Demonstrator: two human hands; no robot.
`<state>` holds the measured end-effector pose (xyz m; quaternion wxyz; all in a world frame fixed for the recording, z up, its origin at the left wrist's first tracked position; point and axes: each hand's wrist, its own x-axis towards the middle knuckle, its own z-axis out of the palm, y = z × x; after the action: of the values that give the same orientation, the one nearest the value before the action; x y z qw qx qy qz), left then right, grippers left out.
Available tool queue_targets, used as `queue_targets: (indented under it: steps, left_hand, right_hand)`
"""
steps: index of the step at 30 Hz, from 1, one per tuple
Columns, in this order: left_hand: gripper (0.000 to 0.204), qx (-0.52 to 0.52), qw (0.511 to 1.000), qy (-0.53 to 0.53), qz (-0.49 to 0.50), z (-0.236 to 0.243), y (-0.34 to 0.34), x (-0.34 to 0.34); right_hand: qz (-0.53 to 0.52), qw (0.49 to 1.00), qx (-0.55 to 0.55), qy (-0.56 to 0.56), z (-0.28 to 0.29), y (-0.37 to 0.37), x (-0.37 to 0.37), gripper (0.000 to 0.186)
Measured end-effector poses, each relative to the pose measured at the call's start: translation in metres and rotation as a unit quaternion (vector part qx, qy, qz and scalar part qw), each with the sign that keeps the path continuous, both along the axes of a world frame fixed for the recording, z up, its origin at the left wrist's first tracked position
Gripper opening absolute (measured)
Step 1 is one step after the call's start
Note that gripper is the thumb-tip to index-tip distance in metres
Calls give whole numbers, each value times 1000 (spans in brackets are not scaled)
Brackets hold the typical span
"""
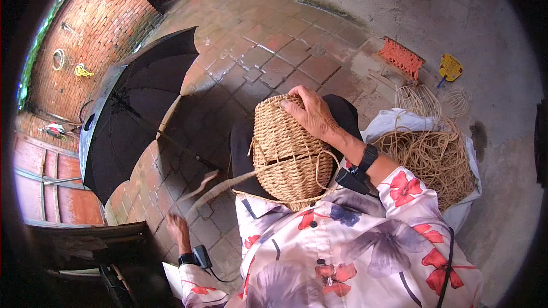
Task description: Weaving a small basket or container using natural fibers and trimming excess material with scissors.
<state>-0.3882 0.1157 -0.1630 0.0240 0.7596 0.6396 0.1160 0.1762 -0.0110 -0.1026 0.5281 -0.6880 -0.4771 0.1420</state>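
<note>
A woven straw-rope basket (291,131) rests on my lap, with a dark gap across its middle. My right hand (311,114) grips its far end, fingers and thumb pressed on the weave. Thin strands of rope loop by the basket's near right side and run along its near edge. A length of straw rope (228,182) stretches from the basket's left side toward my left hand (179,231), which is low at the left. Motion blurs that hand's fingers and the rope near them, so its hold on the rope is unclear.
A white sack (394,122) full of loose straw rope (428,159) stands at my right. Beyond it are an orange slatted piece (402,58) and a yellow fly swatter (450,67). An open black umbrella (142,102) lies on the brick floor (297,51) to the left.
</note>
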Motion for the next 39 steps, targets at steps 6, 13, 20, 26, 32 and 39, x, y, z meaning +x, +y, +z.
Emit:
queue_targets:
  steps: [6,13,20,26,32,39]
  left_hand:
    - [57,-228,938,218,141,-27,-62,-77]
    - [19,-13,950,-265,-163,69,-53,184]
    - [22,-170,877,-234,-382,117,-107,309]
    - [20,-195,847,-290,-400,122,-113,312]
    - [30,-271,757,-487,-341,136,-77,314]
    - [38,-438,361,-780,-263,122,-75,347]
  right_hand:
    - [45,999,7,12,1,7,1,40]
    - [84,996,4,-1,1,19,4,38]
    - [131,988,32,-75,53,-26,-12,31]
    - [289,956,46,-33,72,-39,-42,17]
    - [333,820,19,466,56,-52,-35,44]
    - [266,941,-30,206,54,-63,-35,53]
